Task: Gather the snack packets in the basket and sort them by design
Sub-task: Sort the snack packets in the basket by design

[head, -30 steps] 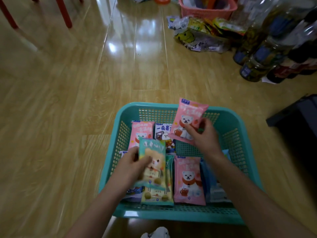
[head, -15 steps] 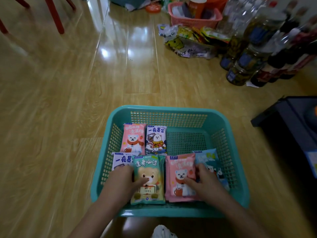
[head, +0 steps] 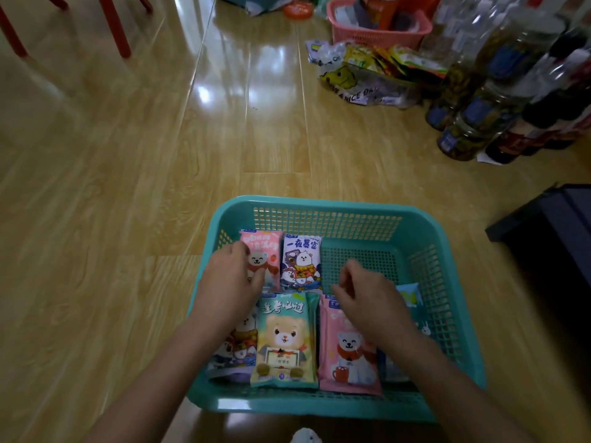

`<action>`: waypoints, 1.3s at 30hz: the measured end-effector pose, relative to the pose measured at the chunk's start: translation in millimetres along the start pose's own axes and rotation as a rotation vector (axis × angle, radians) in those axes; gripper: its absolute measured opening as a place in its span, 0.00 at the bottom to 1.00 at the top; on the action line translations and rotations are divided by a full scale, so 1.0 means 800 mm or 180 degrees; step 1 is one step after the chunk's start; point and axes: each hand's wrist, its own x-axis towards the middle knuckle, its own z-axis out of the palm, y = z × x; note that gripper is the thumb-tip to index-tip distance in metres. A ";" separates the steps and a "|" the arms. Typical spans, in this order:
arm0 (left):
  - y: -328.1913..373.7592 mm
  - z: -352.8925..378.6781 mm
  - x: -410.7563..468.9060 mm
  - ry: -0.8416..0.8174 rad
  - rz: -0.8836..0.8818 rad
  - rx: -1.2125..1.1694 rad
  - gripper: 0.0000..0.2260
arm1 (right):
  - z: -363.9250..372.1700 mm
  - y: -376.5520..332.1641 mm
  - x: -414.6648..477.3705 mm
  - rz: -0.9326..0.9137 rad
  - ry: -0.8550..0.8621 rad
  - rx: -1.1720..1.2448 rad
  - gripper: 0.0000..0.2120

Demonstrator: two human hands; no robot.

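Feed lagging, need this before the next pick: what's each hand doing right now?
Left hand: resting on the rear pink bear packet; grip cannot be told.
Right hand: open, loosely curled, holding nothing.

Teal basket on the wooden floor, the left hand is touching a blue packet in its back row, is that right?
Not quite. In the head view the left hand touches a pink packet, not a blue one, in the back row of the teal basket on the wooden floor.
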 end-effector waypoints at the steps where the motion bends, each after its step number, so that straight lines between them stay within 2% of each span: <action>1: -0.002 0.005 0.013 -0.0123 -0.0101 0.0056 0.15 | 0.003 -0.003 0.016 0.0005 -0.0024 0.0104 0.07; 4: -0.007 0.024 0.039 -0.0712 -0.0400 0.0180 0.26 | 0.020 -0.009 0.062 0.0178 -0.0463 0.0104 0.12; 7: -0.013 0.035 0.053 -0.1009 -0.0613 0.0257 0.31 | 0.047 -0.006 0.097 0.0410 -0.0895 0.0268 0.17; 13: -0.007 0.037 0.069 -0.1076 -0.0526 0.0703 0.32 | 0.084 -0.003 0.118 0.0752 -0.0572 0.0040 0.35; 18: -0.010 0.037 0.069 -0.1164 -0.0451 0.0201 0.22 | 0.081 0.003 0.130 0.0748 -0.0924 0.0023 0.24; 22: -0.007 0.027 0.072 -0.1154 -0.0255 -0.0262 0.12 | 0.077 0.000 0.127 0.0574 -0.0657 0.0284 0.19; 27: -0.011 -0.008 0.068 -0.0854 -0.0359 -0.1135 0.14 | 0.043 -0.001 0.109 0.0267 -0.0175 0.1071 0.17; 30: 0.002 -0.034 0.040 -0.0884 -0.0640 -0.2069 0.18 | 0.009 0.005 0.095 0.0176 0.0083 0.1530 0.19; 32: 0.004 -0.041 0.018 -0.0913 -0.0837 -0.2466 0.13 | -0.007 0.014 0.080 0.0278 0.0254 0.1857 0.19; 33: 0.003 -0.042 0.005 -0.0922 -0.0954 -0.2553 0.06 | -0.013 0.018 0.071 0.0359 0.0285 0.2051 0.20; 36: 0.000 -0.038 -0.033 -0.1156 -0.1201 -0.2690 0.11 | -0.021 0.031 0.037 0.0514 0.0159 0.2500 0.18; 39: 0.000 -0.031 -0.069 -0.1197 -0.1292 -0.2831 0.09 | -0.025 0.044 -0.003 0.0521 0.0006 0.2723 0.12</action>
